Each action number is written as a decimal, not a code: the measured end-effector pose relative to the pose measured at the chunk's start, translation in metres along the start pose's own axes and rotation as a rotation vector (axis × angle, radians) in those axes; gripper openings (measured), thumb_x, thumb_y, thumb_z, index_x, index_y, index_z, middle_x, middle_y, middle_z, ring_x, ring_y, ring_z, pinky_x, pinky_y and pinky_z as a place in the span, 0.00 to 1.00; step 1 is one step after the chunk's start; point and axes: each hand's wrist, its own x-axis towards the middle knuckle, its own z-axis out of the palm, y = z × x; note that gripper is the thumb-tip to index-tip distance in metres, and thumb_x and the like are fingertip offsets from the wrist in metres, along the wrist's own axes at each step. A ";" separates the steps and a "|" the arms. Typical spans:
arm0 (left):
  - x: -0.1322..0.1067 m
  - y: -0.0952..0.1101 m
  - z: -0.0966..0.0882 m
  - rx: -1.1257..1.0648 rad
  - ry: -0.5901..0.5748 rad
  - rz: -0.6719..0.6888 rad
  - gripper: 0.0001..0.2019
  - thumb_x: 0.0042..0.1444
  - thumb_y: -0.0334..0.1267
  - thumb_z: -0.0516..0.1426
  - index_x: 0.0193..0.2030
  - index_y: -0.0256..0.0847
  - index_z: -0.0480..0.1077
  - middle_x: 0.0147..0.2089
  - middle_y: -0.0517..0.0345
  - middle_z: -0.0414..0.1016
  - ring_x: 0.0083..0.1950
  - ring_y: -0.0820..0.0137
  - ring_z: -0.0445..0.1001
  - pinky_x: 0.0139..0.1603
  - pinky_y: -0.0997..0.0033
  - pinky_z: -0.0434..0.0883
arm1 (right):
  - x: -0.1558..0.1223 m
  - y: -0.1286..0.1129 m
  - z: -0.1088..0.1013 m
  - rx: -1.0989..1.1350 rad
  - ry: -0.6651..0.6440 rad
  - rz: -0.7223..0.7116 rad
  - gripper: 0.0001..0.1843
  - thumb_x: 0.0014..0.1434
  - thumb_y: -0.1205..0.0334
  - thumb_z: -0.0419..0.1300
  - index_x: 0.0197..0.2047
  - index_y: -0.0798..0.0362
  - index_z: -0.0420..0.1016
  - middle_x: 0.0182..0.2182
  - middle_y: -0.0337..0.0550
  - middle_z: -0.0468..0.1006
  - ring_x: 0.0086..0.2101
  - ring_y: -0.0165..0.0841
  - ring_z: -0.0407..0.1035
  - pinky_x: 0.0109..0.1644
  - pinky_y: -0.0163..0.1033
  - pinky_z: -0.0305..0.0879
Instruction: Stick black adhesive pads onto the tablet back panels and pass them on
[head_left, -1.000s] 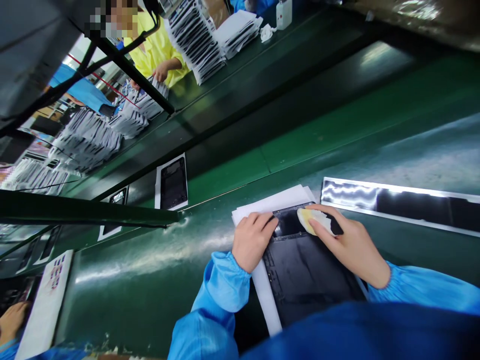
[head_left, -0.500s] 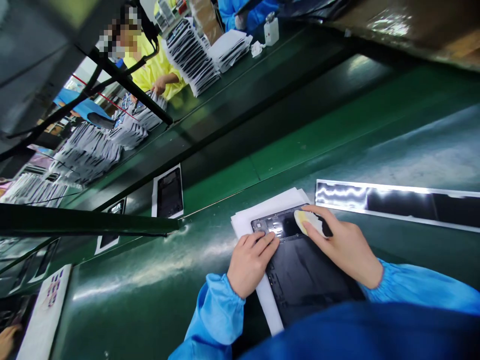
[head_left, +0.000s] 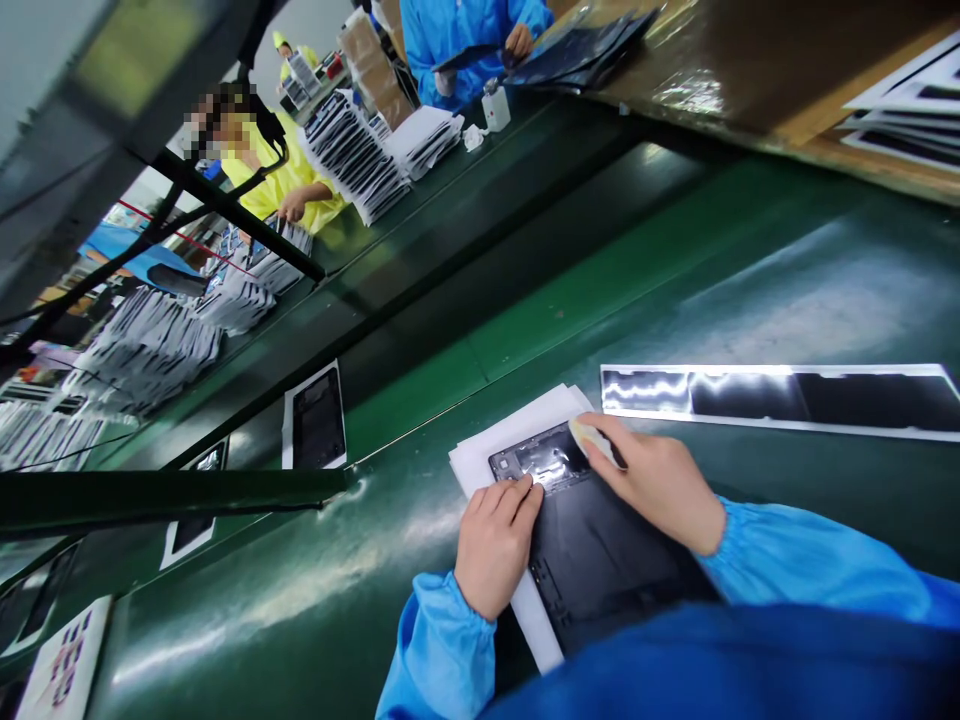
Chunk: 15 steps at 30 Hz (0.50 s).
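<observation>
A black tablet-shaped panel (head_left: 611,560) lies on white paper sheets (head_left: 480,446) in front of me. My left hand (head_left: 495,545) rests over its left side, fingers laid on the surface near a shiny strip (head_left: 551,468) at the top. In my right hand (head_left: 660,482) is a small pale yellow-white pad (head_left: 589,436), pinched between thumb and fingers against the panel's upper right part. The fingers partly cover the pad. My clothing hides the panel's near end.
A long, shiny black panel with a white border (head_left: 840,398) lies to the right on the green bench (head_left: 300,630). Other black panels on white sheets (head_left: 319,418) lie left. Across the bench, people work near tall stacks (head_left: 356,155); a white bottle (head_left: 495,106) stands there.
The view has shifted, bringing more of the far side into sight. My right hand has moved the pad slightly left along the panel's top and tilted it. My left hand stays on the panel.
</observation>
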 end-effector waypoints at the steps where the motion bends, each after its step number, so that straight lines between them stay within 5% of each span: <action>1: 0.000 0.000 0.000 0.005 -0.002 0.002 0.14 0.64 0.27 0.48 0.48 0.36 0.74 0.47 0.54 0.80 0.44 0.65 0.75 0.41 0.65 0.74 | 0.000 -0.002 0.001 0.012 -0.011 -0.011 0.16 0.49 0.53 0.44 0.37 0.49 0.67 0.10 0.33 0.70 0.11 0.30 0.64 0.15 0.33 0.46; 15: 0.007 0.006 -0.001 0.017 0.009 -0.005 0.13 0.60 0.24 0.51 0.46 0.36 0.73 0.44 0.54 0.79 0.41 0.65 0.74 0.38 0.64 0.72 | -0.003 0.006 -0.006 0.198 -0.130 0.035 0.14 0.47 0.52 0.47 0.38 0.44 0.65 0.15 0.30 0.73 0.14 0.30 0.66 0.18 0.33 0.53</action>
